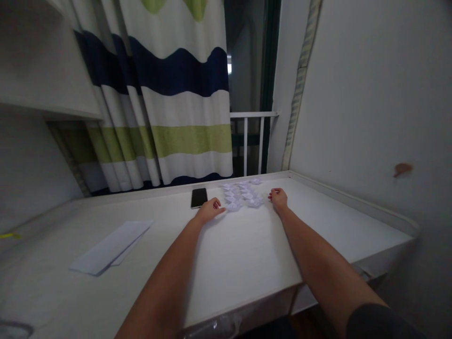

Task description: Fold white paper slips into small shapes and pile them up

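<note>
Small folded white paper boats (pixel 243 192) stand in two close rows toward the back of the white desk. My left hand (pixel 209 210) is at the front left of these rows, its thumb stretched out to the nearest boat (pixel 233 206). Its other fingers are bent and apart from the thumb, and nothing shows between them. To the right of the rows, my right hand (pixel 278 198) hovers or rests near the desk top with loosely curled fingers, a small gap away from the boats. I see nothing held in it.
A dark-screened phone (pixel 199 197) lies just behind my left hand. Folded white sheets of paper (pixel 115 247) lie on the left of the desk (pixel 243 263). A raised rim (pixel 353 200) runs along the back and right. Behind hangs a striped curtain (pixel 187 108) beside a white railing (pixel 246 146).
</note>
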Action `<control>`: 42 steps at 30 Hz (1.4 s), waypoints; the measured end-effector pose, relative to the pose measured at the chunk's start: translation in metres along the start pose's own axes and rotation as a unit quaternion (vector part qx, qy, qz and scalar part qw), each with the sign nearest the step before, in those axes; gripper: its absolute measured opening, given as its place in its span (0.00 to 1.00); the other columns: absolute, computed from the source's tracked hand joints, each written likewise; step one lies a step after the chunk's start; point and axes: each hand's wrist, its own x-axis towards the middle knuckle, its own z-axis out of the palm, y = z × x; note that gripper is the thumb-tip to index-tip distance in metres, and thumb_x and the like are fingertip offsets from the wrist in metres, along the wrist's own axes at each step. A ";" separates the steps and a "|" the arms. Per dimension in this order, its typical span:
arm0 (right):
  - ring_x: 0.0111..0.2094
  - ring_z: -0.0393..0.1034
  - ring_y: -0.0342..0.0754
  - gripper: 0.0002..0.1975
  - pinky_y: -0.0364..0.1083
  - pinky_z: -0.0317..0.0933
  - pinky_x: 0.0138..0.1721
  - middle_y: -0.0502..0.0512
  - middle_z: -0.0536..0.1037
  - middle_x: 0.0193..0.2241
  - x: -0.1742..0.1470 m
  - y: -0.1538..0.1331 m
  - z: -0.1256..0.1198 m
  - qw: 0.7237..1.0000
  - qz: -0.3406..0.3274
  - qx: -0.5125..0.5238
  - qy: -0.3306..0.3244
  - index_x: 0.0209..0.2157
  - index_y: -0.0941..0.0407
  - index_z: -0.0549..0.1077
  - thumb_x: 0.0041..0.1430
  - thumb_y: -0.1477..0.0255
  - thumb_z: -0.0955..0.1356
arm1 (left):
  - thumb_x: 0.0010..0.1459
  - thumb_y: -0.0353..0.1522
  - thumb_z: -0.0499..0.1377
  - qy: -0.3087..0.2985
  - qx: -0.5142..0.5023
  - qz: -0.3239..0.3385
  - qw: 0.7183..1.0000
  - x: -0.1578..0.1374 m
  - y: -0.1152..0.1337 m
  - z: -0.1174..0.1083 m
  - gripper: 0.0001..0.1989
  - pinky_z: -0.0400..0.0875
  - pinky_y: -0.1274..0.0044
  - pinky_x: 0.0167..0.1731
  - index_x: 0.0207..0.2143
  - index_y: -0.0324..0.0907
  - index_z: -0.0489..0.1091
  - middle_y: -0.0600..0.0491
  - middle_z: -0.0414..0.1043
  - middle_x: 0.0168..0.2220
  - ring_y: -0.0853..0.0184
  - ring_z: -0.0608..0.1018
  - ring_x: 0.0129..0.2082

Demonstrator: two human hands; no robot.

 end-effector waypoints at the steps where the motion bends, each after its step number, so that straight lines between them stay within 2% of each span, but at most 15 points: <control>1: 0.21 0.68 0.39 0.09 0.36 0.59 0.19 0.52 0.72 0.24 -0.004 -0.001 -0.002 1.000 -0.002 0.001 0.000 0.35 0.60 0.66 0.53 0.70 0.60 | 0.43 0.40 0.60 -0.004 0.013 -0.002 1.000 -0.003 0.002 0.001 0.13 0.63 0.79 0.28 0.29 0.41 0.66 0.56 0.67 0.25 0.70 0.69 0.27; 10: 0.19 0.67 0.39 0.07 0.37 0.60 0.20 0.50 0.71 0.23 -0.022 -0.008 -0.010 1.000 -0.012 0.009 -0.011 0.32 0.59 0.65 0.53 0.71 0.60 | 0.49 0.37 0.57 0.030 0.062 -0.035 0.997 -0.001 0.009 0.007 0.09 0.62 0.80 0.30 0.29 0.40 0.68 0.53 0.69 0.28 0.69 0.71 0.29; 18: 0.20 0.68 0.41 0.10 0.39 0.59 0.20 0.52 0.73 0.24 -0.034 -0.013 -0.016 1.000 -0.018 -0.023 -0.008 0.34 0.59 0.67 0.52 0.70 0.59 | 0.50 0.35 0.57 0.056 0.061 -0.040 0.996 -0.008 0.009 0.008 0.07 0.62 0.79 0.30 0.30 0.40 0.68 0.52 0.71 0.28 0.70 0.71 0.29; 20: 0.21 0.68 0.43 0.11 0.40 0.59 0.22 0.53 0.74 0.24 -0.042 -0.017 -0.019 0.998 -0.038 -0.045 0.010 0.34 0.59 0.67 0.52 0.69 0.59 | 0.50 0.34 0.57 0.069 0.058 -0.037 0.995 -0.017 0.007 0.006 0.06 0.62 0.79 0.31 0.30 0.40 0.68 0.53 0.71 0.28 0.70 0.71 0.29; 24: 0.30 0.69 0.46 0.11 0.42 0.61 0.33 0.56 0.74 0.26 -0.066 -0.031 -0.016 0.987 -0.120 -0.096 0.044 0.31 0.59 0.69 0.52 0.69 0.59 | 0.50 0.33 0.55 0.085 0.072 -0.044 0.993 -0.044 0.005 -0.008 0.05 0.63 0.80 0.30 0.29 0.40 0.68 0.52 0.71 0.29 0.70 0.71 0.29; 27: 0.29 0.68 0.45 0.10 0.42 0.60 0.34 0.54 0.74 0.25 -0.096 -0.049 0.001 0.982 -0.162 -0.093 -0.022 0.30 0.59 0.69 0.52 0.70 0.59 | 0.50 0.31 0.54 0.100 0.107 -0.050 0.988 -0.071 0.005 -0.026 0.05 0.63 0.80 0.31 0.29 0.40 0.68 0.52 0.72 0.29 0.70 0.71 0.30; 31: 0.20 0.63 0.40 0.07 0.39 0.58 0.26 0.48 0.71 0.20 -0.145 -0.075 0.033 0.954 -0.193 -0.053 -0.224 0.28 0.58 0.68 0.52 0.71 0.61 | 0.50 0.30 0.52 0.115 0.170 -0.070 0.976 -0.107 0.001 -0.060 0.07 0.62 0.79 0.33 0.30 0.40 0.69 0.51 0.72 0.31 0.69 0.71 0.31; 34: 0.16 0.60 0.37 0.05 0.37 0.56 0.22 0.46 0.69 0.18 -0.179 -0.087 0.049 0.926 -0.195 -0.009 -0.323 0.27 0.58 0.67 0.52 0.73 0.61 | 0.51 0.30 0.51 0.135 0.199 -0.089 0.967 -0.129 -0.006 -0.091 0.09 0.63 0.79 0.34 0.32 0.39 0.70 0.50 0.73 0.32 0.68 0.72 0.33; 36: 0.16 0.61 0.37 0.06 0.37 0.56 0.22 0.46 0.69 0.16 -0.195 -0.088 0.054 0.917 -0.180 -0.015 -0.357 0.25 0.58 0.67 0.52 0.75 0.61 | 0.51 0.31 0.50 0.148 0.218 -0.115 0.958 -0.142 -0.013 -0.112 0.10 0.63 0.80 0.34 0.32 0.39 0.70 0.50 0.73 0.33 0.68 0.73 0.34; 38: 0.16 0.61 0.37 0.05 0.37 0.56 0.23 0.45 0.69 0.15 -0.204 -0.084 0.056 0.916 -0.185 -0.038 -0.355 0.23 0.58 0.68 0.51 0.76 0.62 | 0.52 0.31 0.49 0.159 0.236 -0.140 0.948 -0.153 -0.023 -0.130 0.11 0.64 0.80 0.35 0.33 0.39 0.70 0.50 0.74 0.33 0.68 0.73 0.35; 42: 0.16 0.60 0.37 0.05 0.37 0.54 0.21 0.44 0.66 0.12 -0.206 -0.074 0.057 0.905 -0.187 -0.058 -0.377 0.23 0.59 0.69 0.50 0.77 0.63 | 0.53 0.32 0.49 0.197 0.287 -0.206 0.915 -0.175 -0.041 -0.158 0.12 0.64 0.78 0.37 0.35 0.41 0.70 0.49 0.74 0.37 0.64 0.74 0.39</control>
